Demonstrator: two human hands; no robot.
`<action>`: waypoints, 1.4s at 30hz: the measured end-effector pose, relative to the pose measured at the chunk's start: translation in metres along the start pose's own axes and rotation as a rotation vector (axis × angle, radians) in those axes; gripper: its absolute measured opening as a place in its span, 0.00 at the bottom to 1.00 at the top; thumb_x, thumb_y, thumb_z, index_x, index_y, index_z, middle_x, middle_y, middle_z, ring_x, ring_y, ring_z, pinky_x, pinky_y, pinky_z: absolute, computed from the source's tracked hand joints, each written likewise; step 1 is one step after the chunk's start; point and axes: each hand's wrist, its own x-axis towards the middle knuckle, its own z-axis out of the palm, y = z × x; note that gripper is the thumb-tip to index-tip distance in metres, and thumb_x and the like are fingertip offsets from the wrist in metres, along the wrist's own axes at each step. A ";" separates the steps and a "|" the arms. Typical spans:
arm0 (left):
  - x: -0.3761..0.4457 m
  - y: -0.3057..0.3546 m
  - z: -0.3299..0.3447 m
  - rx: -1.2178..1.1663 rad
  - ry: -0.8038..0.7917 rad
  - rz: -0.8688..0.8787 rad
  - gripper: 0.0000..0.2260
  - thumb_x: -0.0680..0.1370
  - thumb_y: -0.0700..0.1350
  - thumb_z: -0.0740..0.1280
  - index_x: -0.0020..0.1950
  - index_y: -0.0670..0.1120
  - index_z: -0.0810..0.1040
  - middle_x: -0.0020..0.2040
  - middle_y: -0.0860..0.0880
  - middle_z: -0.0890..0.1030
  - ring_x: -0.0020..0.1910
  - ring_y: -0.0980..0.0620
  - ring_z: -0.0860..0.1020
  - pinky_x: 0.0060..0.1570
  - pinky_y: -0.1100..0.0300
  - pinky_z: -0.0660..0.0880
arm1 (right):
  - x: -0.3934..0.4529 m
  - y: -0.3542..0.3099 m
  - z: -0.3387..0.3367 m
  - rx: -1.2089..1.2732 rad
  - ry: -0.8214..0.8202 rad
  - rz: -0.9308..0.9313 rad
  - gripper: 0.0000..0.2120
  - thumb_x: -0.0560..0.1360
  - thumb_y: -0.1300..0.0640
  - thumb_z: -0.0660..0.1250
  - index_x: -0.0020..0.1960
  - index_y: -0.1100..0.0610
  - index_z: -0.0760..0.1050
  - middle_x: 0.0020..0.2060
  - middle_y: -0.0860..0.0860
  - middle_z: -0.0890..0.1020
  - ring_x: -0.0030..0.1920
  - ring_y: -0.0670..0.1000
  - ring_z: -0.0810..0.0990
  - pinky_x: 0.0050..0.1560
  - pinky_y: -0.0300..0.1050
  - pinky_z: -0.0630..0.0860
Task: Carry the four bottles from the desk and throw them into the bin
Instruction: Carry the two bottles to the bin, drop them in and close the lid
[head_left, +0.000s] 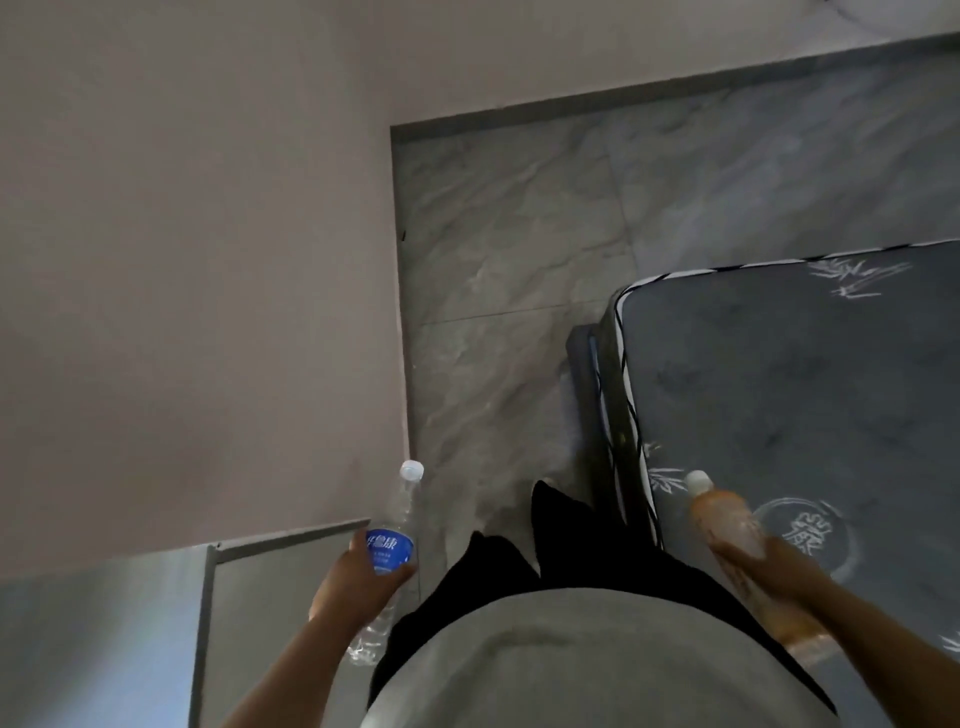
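Head camera looks straight down along the person's body, and two bottles are in view, one in each hand. The clear bottle (393, 551) has a white cap and a blue label with white letters; it is held at the lower left of the picture, with the cap pointing away from the body and the bottom end pointing back toward the hip. The left hand (358, 579) holds it around the middle, and the fingers (400, 574) are clenched around the label, so part of the label is covered. The orange bottle (727, 525) has a pale cap and is blurred; it is at the lower right, also with the cap pointing forward. The right hand (779, 571) is closed around its body, but the single fingers there are too blurred to tell apart. Both bottles are in the air, well apart from each other, on the two sides of the body. Between them are the grey shirt (571, 660) and the black trousers (509, 571) of the person. Under the orange bottle and to the right is a dark grey mattress (779, 374) with a pale leaf pattern and a black and white edge. The floor (509, 249) of grey marbled tiles runs forward between the mattress and a plain pale wall (197, 260) on the left. Near the left hand, at the lower left, stands a grey panel (270, 613) with a raised frame.
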 end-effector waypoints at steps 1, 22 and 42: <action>0.003 0.008 -0.002 -0.014 0.002 -0.011 0.38 0.68 0.55 0.73 0.72 0.43 0.61 0.61 0.40 0.77 0.58 0.41 0.77 0.55 0.53 0.73 | 0.006 -0.017 -0.011 0.009 0.008 -0.020 0.41 0.69 0.39 0.65 0.69 0.69 0.65 0.64 0.67 0.73 0.64 0.65 0.73 0.64 0.54 0.70; 0.178 0.185 -0.143 -0.177 -0.029 -0.112 0.31 0.68 0.49 0.75 0.66 0.41 0.67 0.53 0.41 0.77 0.48 0.44 0.76 0.44 0.57 0.71 | 0.108 -0.222 -0.138 0.013 0.006 0.159 0.34 0.74 0.42 0.65 0.68 0.69 0.66 0.63 0.65 0.76 0.62 0.63 0.75 0.60 0.49 0.70; 0.329 0.430 -0.232 0.010 -0.031 -0.066 0.28 0.68 0.49 0.75 0.64 0.41 0.70 0.56 0.39 0.78 0.50 0.44 0.76 0.48 0.56 0.68 | 0.257 -0.377 -0.326 0.269 0.130 0.062 0.28 0.74 0.46 0.66 0.62 0.69 0.73 0.57 0.68 0.79 0.57 0.64 0.78 0.55 0.50 0.72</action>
